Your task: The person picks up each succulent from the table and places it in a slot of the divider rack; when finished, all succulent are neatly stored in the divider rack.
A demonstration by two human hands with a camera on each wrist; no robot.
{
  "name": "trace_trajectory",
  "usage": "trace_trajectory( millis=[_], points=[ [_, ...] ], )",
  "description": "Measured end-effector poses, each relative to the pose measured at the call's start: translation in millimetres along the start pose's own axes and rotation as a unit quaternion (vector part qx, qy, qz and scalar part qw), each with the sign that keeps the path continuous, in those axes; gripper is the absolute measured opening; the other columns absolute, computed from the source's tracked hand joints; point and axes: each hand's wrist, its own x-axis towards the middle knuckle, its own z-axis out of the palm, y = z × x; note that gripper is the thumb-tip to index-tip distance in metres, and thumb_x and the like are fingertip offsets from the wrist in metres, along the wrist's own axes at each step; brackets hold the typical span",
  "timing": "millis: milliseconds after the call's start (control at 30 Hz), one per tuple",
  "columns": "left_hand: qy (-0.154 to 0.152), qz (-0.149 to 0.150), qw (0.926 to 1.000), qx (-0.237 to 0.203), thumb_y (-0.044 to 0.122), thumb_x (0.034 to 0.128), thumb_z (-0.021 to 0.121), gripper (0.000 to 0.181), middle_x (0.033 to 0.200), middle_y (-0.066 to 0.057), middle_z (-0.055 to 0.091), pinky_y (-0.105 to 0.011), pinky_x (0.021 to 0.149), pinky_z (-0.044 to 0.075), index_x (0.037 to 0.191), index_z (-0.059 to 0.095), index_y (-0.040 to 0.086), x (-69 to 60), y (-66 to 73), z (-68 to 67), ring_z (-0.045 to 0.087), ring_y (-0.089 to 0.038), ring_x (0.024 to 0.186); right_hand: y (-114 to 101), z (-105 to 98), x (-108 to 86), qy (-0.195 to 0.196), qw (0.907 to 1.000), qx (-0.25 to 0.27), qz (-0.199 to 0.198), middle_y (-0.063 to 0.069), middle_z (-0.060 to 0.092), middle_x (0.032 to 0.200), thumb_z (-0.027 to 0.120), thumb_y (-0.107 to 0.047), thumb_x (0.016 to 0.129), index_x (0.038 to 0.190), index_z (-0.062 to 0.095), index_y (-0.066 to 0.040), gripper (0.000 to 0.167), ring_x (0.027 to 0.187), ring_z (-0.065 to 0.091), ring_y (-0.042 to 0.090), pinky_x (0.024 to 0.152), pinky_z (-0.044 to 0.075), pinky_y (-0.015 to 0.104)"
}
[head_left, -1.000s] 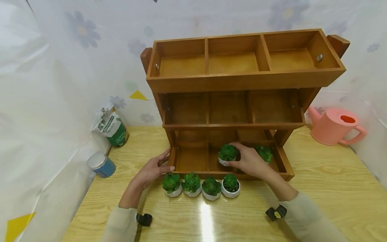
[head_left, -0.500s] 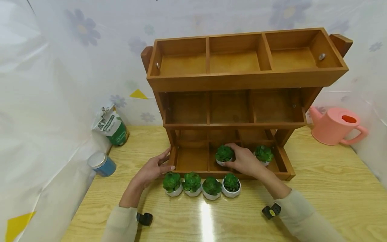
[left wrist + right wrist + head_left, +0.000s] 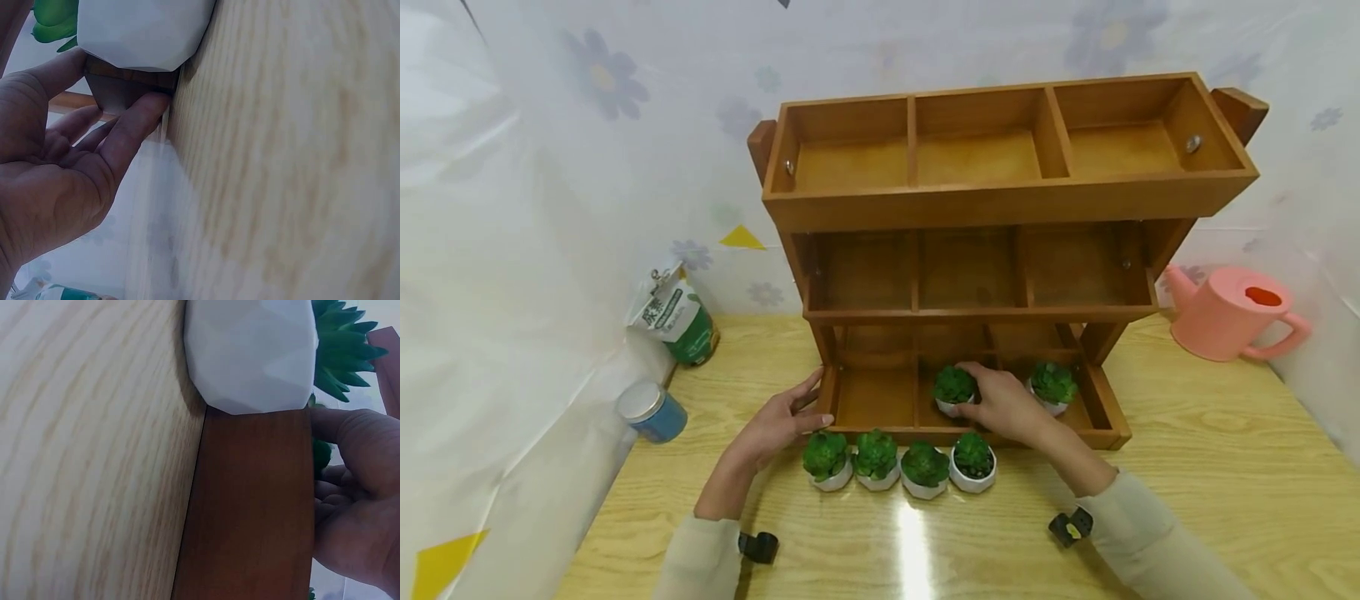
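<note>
In the head view, my right hand holds a small potted succulent in the middle compartment of the wooden shelf's bottom tier. Another potted succulent sits in the compartment to its right. My left hand grips the tier's left end, thumb at the front corner; the left wrist view shows that hand pinching the wooden end. In the right wrist view, the hand is partly hidden behind the front board, and its held pot cannot be made out.
Several potted succulents line the table along the shelf's front edge. A green and white bag and a blue jar stand at the left. A pink watering can is at the right. Two upper tiers overhang the bottom one.
My right hand has moved slightly left with the succulent, which now sits lower and nearer the compartment's left divider. The left hand keeps its place on the shelf end.
</note>
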Motion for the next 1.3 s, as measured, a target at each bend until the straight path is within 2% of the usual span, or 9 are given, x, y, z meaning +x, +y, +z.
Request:
trace_trajectory(
  millis=[133,200,267,333,433,733,967,1167,1300],
  points=[
    [0.000,-0.001,1.0000,0.000,0.024,0.0993,0.068,0.081,0.169,-0.012,0.023,-0.054,0.102,0.051,0.161,0.020,0.040,0.5,-0.9,0.1,0.051,-0.039,0.138,0,-3,-2.2,0.003,0.9999,0.008,0.007,0.019,0.072,0.115,0.076,-0.024,0.092,0.147,0.049,0.000,0.066,0.078,0.069,0.021,0.083,0.056,0.048],
    [-0.001,-0.002,1.0000,-0.001,0.024,0.0992,0.068,0.081,0.169,-0.012,0.023,-0.052,0.101,0.052,0.161,0.019,0.040,1.0,-1.7,-0.5,0.051,-0.039,0.138,-1,-5,-4.6,0.007,0.9999,0.010,0.007,0.018,0.071,0.120,0.076,-0.025,0.092,0.149,0.048,-0.002,0.068,0.070,0.063,0.016,0.081,0.055,0.046],
    [-0.001,-0.003,1.0000,-0.002,0.023,0.0993,0.068,0.081,0.169,-0.012,0.023,-0.051,0.100,0.053,0.161,0.019,0.040,1.6,-2.1,-0.8,0.051,-0.039,0.138,-1,-9,-8.7,0.013,0.9998,0.016,0.001,0.019,0.068,0.128,0.075,-0.026,0.093,0.151,0.046,-0.003,0.069,0.077,0.068,0.022,0.084,0.055,0.048],
    [-0.001,-0.004,1.0000,-0.002,0.024,0.0993,0.068,0.081,0.169,-0.012,0.023,-0.051,0.100,0.053,0.161,0.019,0.040,1.9,-2.1,-1.1,0.051,-0.039,0.138,-1,-13,-13.9,0.021,0.9995,0.025,-0.003,0.020,0.062,0.140,0.076,-0.025,0.093,0.152,0.046,-0.004,0.070,0.096,0.071,0.031,0.090,0.056,0.050],
    [-0.001,-0.003,1.0000,-0.001,0.025,0.0990,0.069,0.081,0.169,-0.012,0.023,-0.053,0.101,0.052,0.161,0.019,0.041,1.8,-1.6,-1.3,0.052,-0.039,0.138,-1,-20,-23.2,0.033,0.9986,0.041,-0.009,0.019,0.054,0.149,0.076,-0.025,0.093,0.152,0.046,-0.004,0.069,0.123,0.063,0.040,0.097,0.054,0.053],
    [0.000,-0.004,1.0000,-0.006,0.023,0.0984,0.069,0.082,0.169,-0.011,0.024,-0.036,0.086,0.054,0.161,0.020,0.041,-0.7,2.1,0.6,0.053,-0.037,0.137,4,-36,-50.7,0.050,0.9956,0.080,0.002,0.017,0.054,0.150,0.076,-0.032,0.093,0.152,0.046,-0.011,0.070,0.124,0.063,0.039,0.097,0.054,0.053],
    [-0.002,-0.003,1.0000,-0.005,0.022,0.0988,0.069,0.081,0.169,-0.011,0.023,-0.033,0.080,0.052,0.161,0.020,0.041,-0.8,2.1,1.2,0.055,-0.035,0.135,10,-37,-75.1,0.060,0.9931,0.100,-0.009,0.012,0.065,0.139,0.074,-0.041,0.093,0.145,0.055,-0.014,0.062,0.119,0.068,0.031,0.093,0.057,0.045],
    [0.000,0.000,0.9999,-0.011,0.023,0.0983,0.069,0.081,0.168,-0.011,0.024,-0.033,0.068,0.045,0.161,0.021,0.041,-0.8,2.7,0.1,0.060,-0.031,0.127,11,-34,-94.2,0.059,0.9923,0.107,-0.020,0.003,0.072,0.125,0.075,-0.036,0.092,0.136,0.063,-0.019,0.049,0.109,0.072,0.022,0.087,0.059,0.035],
    [-0.004,0.001,0.9999,-0.010,0.022,0.0996,0.067,0.080,0.169,-0.013,0.022,-0.032,0.075,0.050,0.161,0.019,0.040,-0.7,1.1,-0.4,0.058,-0.033,0.132,14,-29,-102.1,0.034,0.9917,0.123,-0.017,0.001,0.073,0.122,0.075,-0.037,0.092,0.135,0.064,-0.018,0.048,0.106,0.071,0.021,0.086,0.059,0.031]
  ],
)
